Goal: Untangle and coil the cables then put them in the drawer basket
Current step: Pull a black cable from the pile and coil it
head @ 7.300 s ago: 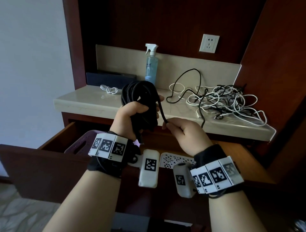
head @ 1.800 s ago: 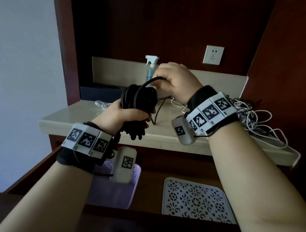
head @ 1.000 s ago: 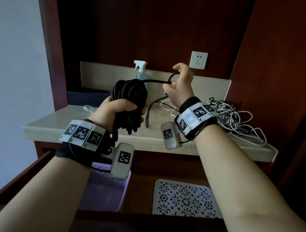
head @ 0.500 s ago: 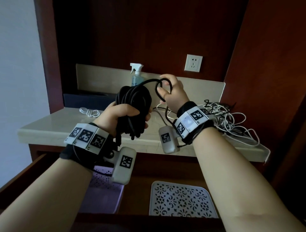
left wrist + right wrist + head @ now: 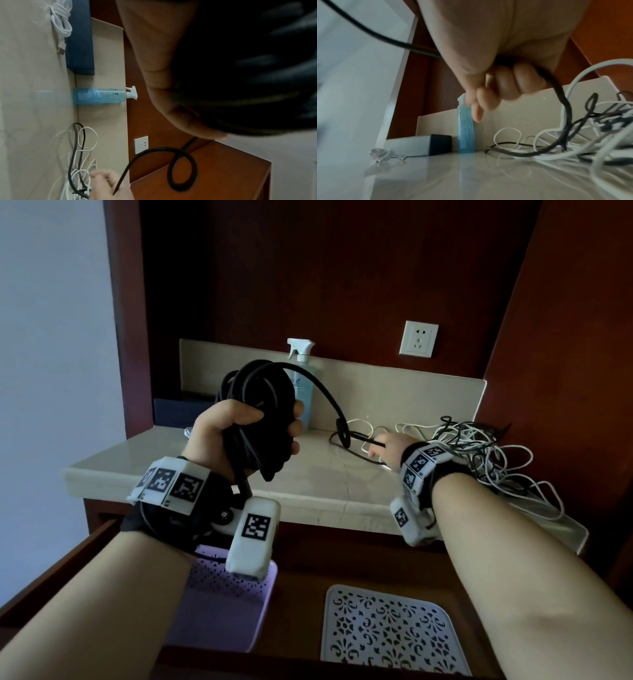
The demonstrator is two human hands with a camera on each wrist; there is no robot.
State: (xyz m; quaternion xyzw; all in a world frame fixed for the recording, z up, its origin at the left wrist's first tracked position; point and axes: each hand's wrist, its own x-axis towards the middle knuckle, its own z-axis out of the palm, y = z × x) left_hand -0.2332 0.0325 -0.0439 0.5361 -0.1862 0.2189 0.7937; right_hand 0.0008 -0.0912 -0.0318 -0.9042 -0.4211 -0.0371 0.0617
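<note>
Clutching the black cable coil [image 5: 255, 419] above the bench [image 5: 315, 474], the left hand [image 5: 222, 433] kept its grip wrapped tight round the bundle, thumb across the front, just as half a second before. The right hand [image 5: 385, 448] had dropped from beside the coil, where it had been raised with a loop of the cable, down to the bench top; its grip was curled round the black cable's free run [image 5: 563, 102], which passed through the fist and out toward the cable tangle [image 5: 486, 453]. From the coil the free cable [image 5: 322, 392] arched over and down to that hand, with a small loop [image 5: 181, 171] midway. The tangle of white and black cables lay on the bench's right side, just beyond the right hand. A spray bottle [image 5: 303, 392] stood behind the coil against the backsplash. Below, the open drawer [image 5: 301, 577] held a purple basket [image 5: 219, 611] and a white basket [image 5: 387, 631] side by side.
</note>
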